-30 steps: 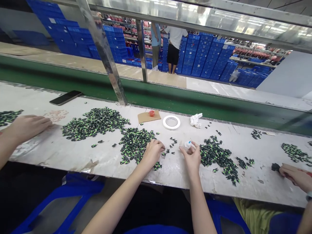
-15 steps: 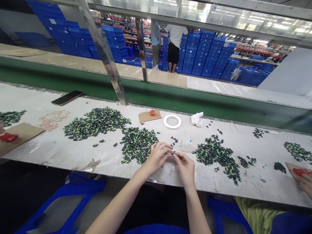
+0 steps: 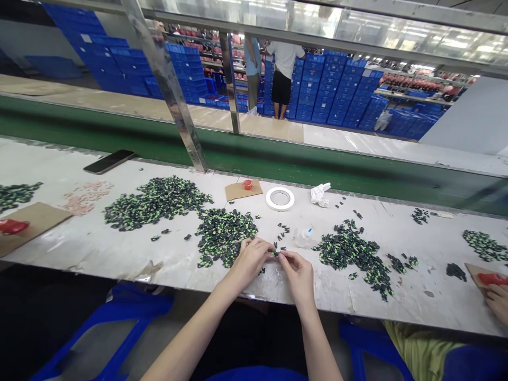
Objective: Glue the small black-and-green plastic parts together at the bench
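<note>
My left hand (image 3: 252, 259) and my right hand (image 3: 298, 270) meet fingertip to fingertip over the white worktable (image 3: 99, 248), pinching a small black and green part (image 3: 275, 254) between them. Just left of my left hand lies a pile of the same black and green parts (image 3: 224, 233). Another such pile (image 3: 353, 251) lies to the right of my right hand. A small clear bottle with a blue tip (image 3: 305, 236) lies on the table just beyond my hands, with a few loose parts (image 3: 282, 231) beside it.
A larger parts pile (image 3: 156, 198), a white tape roll (image 3: 280, 198), cardboard with a red cap (image 3: 247, 184), crumpled tissue (image 3: 319, 193) and a phone (image 3: 108, 161) lie farther back. Another person's hand (image 3: 498, 301) holds something red at far right. A green conveyor (image 3: 278, 159) runs behind.
My right hand left the clear bottle and came to meet my left hand over a small part. The co-worker's hand at far left withdrew, uncovering cardboard with a red item.
</note>
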The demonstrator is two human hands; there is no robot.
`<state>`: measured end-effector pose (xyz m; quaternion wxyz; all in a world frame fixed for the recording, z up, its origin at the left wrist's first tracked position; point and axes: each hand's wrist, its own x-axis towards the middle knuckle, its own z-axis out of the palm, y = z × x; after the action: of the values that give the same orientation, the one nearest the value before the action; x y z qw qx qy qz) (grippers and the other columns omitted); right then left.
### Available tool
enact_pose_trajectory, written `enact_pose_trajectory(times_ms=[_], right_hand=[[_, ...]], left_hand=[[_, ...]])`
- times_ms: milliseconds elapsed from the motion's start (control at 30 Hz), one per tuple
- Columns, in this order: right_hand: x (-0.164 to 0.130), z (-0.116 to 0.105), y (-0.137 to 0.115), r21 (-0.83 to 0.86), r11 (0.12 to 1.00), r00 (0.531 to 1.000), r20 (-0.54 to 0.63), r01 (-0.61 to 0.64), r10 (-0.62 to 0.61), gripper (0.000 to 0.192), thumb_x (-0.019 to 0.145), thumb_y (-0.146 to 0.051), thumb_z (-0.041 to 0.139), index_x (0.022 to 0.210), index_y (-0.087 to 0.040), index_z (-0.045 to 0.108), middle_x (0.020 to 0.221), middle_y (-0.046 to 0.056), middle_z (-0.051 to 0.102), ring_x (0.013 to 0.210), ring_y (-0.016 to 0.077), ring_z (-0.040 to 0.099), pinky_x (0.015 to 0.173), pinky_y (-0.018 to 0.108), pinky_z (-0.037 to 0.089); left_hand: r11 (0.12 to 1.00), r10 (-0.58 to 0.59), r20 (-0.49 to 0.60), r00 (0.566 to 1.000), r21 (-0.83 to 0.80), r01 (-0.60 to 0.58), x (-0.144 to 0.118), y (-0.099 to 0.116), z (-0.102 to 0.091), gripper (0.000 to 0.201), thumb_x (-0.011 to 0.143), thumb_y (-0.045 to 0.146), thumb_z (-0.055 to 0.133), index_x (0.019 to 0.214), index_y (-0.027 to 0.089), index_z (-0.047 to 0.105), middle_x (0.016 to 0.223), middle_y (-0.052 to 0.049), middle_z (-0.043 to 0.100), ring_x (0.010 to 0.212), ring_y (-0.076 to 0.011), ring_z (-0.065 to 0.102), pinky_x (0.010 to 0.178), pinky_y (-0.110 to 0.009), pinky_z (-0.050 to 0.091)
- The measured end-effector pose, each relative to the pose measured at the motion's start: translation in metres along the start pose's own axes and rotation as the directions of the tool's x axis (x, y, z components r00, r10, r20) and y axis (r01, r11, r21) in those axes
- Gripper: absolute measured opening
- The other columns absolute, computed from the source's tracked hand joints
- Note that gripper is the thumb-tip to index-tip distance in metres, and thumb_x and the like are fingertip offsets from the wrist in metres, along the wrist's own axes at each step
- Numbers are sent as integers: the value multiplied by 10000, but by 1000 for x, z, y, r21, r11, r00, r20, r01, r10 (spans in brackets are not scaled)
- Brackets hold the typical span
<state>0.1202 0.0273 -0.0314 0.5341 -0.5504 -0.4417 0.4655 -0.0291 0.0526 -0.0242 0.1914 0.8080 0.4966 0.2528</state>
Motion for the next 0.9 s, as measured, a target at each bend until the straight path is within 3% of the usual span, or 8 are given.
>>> enact_pose_trajectory(times_ms=[300, 500, 600, 733, 900], right_hand=[[-6, -4, -11, 64, 998, 999, 24, -30, 28, 185, 644, -360, 746, 707, -186, 743, 744, 64, 759, 721, 229, 718, 718, 348, 584], [-9, -11, -15, 103, 995, 1000, 26, -5, 2, 179, 626, -332, 775, 716, -181, 739, 732, 59, 752, 692, 200, 709, 684, 300, 586], [-11, -13, -16, 98, 995, 999, -1, 33, -33, 208, 619, -328, 785, 752, -177, 734, 726, 57, 747, 681, 194, 705, 672, 294, 591], [-14, -13, -15, 39, 992, 993, -5, 118, -118, 187, 662, -296, 755, 799, -173, 724, 728, 58, 743, 675, 190, 701, 664, 300, 596], [-19, -18, -17, -62, 958, 960, 46, 279, -276, 182, 729, -231, 695, 907, -192, 708, 764, 49, 736, 669, 178, 690, 675, 317, 593]], left_hand=[[993, 47, 2, 999, -106, -47, -4, 13, -13, 161, 901, 130, 480, 924, 211, 617, 920, -21, 718, 950, -196, 596, 903, -393, 305], [970, -23, -59, 998, -245, 8, -8, 15, -15, 135, 837, 188, 597, 936, 238, 674, 904, -28, 728, 905, -206, 639, 933, -414, 354], [918, -105, -64, 992, -390, 72, -9, 20, -17, 193, 773, 220, 665, 964, 230, 689, 874, -34, 733, 855, -208, 667, 908, -393, 423], [780, -229, -14, 973, -601, 175, -10, 30, -19, 231, 722, 245, 674, 945, 187, 697, 856, -50, 740, 782, -193, 695, 799, -323, 523], [672, -317, 67, 946, -688, 275, -10, 38, -23, 292, 675, 226, 697, 957, 152, 694, 775, -51, 746, 803, -207, 711, 847, -337, 533]])
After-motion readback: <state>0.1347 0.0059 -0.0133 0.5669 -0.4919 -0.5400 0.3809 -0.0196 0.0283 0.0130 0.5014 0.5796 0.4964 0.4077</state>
